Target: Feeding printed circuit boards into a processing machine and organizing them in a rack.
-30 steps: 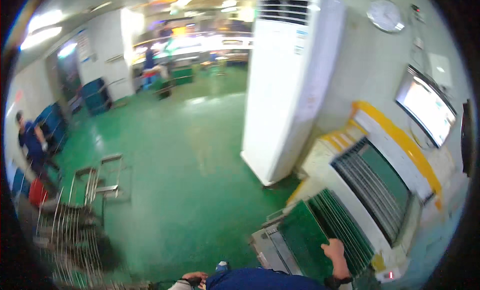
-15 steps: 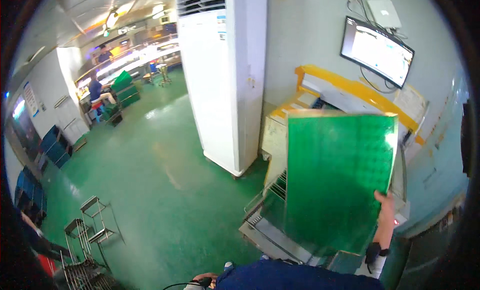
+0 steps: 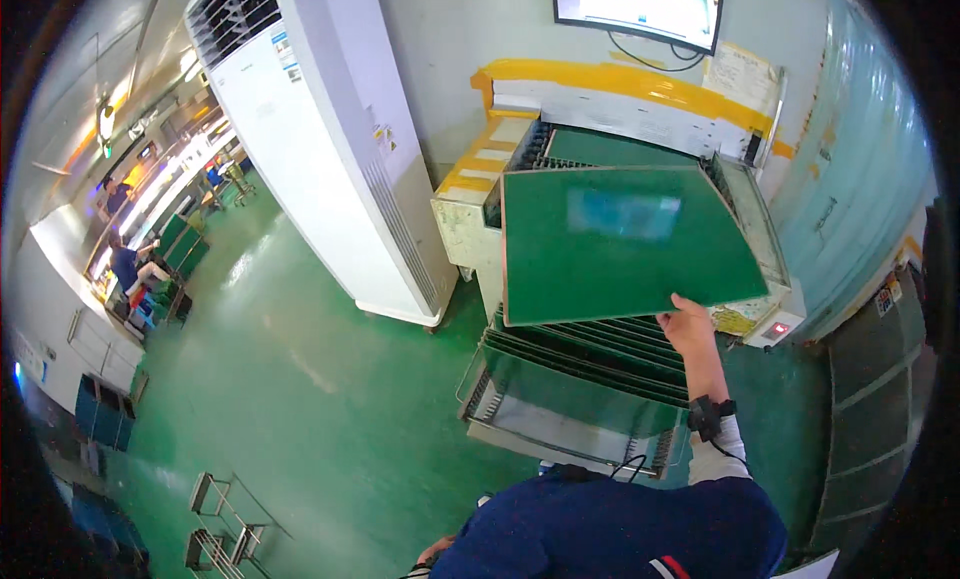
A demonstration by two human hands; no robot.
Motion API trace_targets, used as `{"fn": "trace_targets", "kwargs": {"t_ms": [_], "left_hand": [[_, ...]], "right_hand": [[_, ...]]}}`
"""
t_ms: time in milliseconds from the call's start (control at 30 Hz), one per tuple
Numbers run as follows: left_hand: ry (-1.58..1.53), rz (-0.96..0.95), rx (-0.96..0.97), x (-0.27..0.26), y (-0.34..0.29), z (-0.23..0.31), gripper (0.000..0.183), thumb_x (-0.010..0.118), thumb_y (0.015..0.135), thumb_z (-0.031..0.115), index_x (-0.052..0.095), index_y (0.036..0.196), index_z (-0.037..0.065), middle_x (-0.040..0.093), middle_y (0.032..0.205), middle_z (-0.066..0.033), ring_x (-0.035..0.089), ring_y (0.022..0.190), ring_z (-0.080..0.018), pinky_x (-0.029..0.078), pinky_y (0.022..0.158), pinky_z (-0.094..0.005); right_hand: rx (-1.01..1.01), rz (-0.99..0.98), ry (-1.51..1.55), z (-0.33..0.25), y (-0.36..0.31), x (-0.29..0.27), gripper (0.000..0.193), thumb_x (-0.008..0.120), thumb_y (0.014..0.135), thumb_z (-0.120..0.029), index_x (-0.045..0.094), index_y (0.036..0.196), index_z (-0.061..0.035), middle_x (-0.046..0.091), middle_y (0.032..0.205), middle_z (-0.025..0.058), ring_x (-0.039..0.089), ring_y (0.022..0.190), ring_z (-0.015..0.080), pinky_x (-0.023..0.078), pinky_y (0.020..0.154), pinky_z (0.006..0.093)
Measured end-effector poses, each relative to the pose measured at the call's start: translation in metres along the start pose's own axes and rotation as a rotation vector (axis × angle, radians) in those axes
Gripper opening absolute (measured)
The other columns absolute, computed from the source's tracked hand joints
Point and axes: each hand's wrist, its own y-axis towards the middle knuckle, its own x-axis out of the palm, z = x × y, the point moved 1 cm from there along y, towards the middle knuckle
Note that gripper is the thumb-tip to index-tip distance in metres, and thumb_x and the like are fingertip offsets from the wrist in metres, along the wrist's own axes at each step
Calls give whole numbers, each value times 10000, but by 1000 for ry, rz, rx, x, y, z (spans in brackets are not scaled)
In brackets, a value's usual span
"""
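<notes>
Right grip pinches a board at its near edge, by the machine; another board lies inside, more boards left racked. Left grip: cannot tell.

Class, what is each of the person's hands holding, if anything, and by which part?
The right hand grips a green panel by its near edge, right of centre. The left hand is mostly hidden; its hold cannot be told.

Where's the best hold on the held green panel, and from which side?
Likely the near edge of the green panel, from the wearer's side, where the right hand grips: the panel looks thin and flat, with that edge closest.
</notes>
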Motion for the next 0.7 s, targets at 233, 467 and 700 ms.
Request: {"fn": "trace_targets", "kwargs": {"t_ms": [233,467,700], "left_hand": [[36,13,-45,3,13,33,582,624,834,173,409,1353,24,600,1088,-99,519,711,-131,432,669,-219],[90,15,-80,9,23,73,567,620,837,180,420,1344,23,600,1093,-96,521,733,-136,431,686,-227],[102,13,-88,17,31,84,553,616,840,186,432,1335,22,601,1097,-93,523,756,-141,430,703,-235]], "right_hand": [[103,128,94,33,35,-13,167,626,851,-61,532,989,-74,588,984,78,557,848,219,509,757,354],[151,182,120,69,84,-42,223,627,880,-144,504,1025,-28,575,960,137,546,854,257,516,810,391],[352,131,-5,76,94,-43,384,601,906,-311,492,1063,22,588,1007,180,596,911,265,534,795,366]]}}
